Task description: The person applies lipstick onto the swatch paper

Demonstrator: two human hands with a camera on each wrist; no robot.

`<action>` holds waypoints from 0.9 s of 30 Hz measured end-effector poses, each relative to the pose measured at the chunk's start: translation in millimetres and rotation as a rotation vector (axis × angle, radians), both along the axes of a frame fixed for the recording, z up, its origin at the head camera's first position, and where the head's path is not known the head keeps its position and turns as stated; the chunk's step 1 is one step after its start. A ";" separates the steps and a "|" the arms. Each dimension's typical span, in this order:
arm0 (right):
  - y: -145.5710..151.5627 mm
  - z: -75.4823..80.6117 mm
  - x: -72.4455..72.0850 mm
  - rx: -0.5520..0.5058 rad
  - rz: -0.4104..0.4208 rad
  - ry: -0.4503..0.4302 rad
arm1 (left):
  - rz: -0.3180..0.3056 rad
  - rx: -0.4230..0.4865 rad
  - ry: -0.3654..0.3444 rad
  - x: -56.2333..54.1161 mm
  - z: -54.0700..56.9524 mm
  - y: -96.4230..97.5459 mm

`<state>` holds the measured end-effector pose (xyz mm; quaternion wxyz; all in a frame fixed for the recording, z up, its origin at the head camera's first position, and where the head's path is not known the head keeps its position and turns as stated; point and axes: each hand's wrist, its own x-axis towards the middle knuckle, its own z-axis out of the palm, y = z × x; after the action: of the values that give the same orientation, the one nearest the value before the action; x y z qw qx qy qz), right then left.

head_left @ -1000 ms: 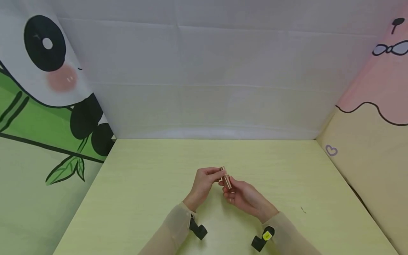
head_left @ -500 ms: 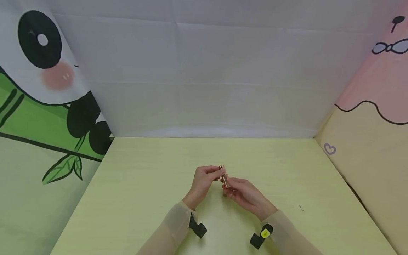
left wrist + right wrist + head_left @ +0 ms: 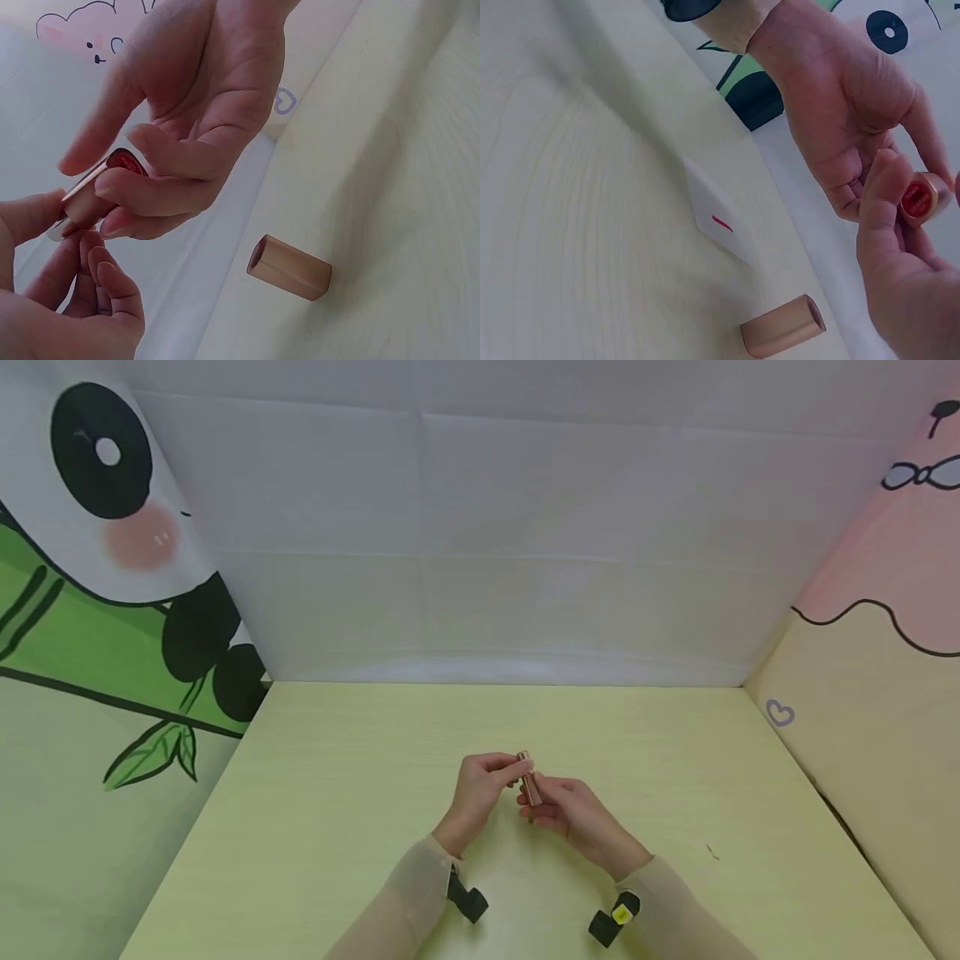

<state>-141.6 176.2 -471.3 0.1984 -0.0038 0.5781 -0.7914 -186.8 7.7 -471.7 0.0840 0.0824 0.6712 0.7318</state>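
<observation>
A shiny rose-gold lipstick tube [image 3: 532, 789] is held between both hands above the table. My left hand [image 3: 480, 793] pinches one end of it between thumb and forefinger. The fingers of my right hand [image 3: 585, 822] are curled round the other end, where a round red label [image 3: 918, 199] shows in the right wrist view. Below the hands, a rose-gold cap [image 3: 290, 268] stands on the table with its open end up. In the right wrist view this cap [image 3: 784, 328] is near a white piece of paper [image 3: 706, 204] bearing a red streak.
The pale wooden tabletop [image 3: 360, 760] meets a white backdrop [image 3: 495, 610] at the back. Printed cartoon panels stand at the left [image 3: 180, 643] and right [image 3: 862, 693]. A tiny dark mark [image 3: 712, 852] lies on the table at the right.
My right hand has turned and shifted its fingers on the lipstick tube, tilting slightly. My left hand keeps its pinch almost in place. The head view has swayed a little.
</observation>
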 end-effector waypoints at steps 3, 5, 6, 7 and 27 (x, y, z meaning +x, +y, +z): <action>3.6 0.6 0.6 -0.176 0.073 -0.052 | -0.024 0.027 -0.003 0.8 0.6 0.1; 5.4 1.1 0.8 -0.249 0.112 -0.067 | -0.038 0.039 -0.001 1.0 1.2 0.1; 6.0 1.4 0.8 -0.267 0.121 -0.073 | -0.042 0.042 -0.002 1.2 1.7 0.0; 6.6 1.6 0.6 -0.270 0.130 -0.072 | -0.043 0.041 -0.001 1.3 2.2 -0.2; 3.6 -3.4 -0.2 0.222 -0.161 0.157 | -0.049 -0.046 0.045 4.7 12.9 2.5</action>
<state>-141.9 179.8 -474.7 0.0877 0.0024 0.6743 -0.7332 -182.1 10.1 -458.8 0.0885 0.1132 0.6874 0.7119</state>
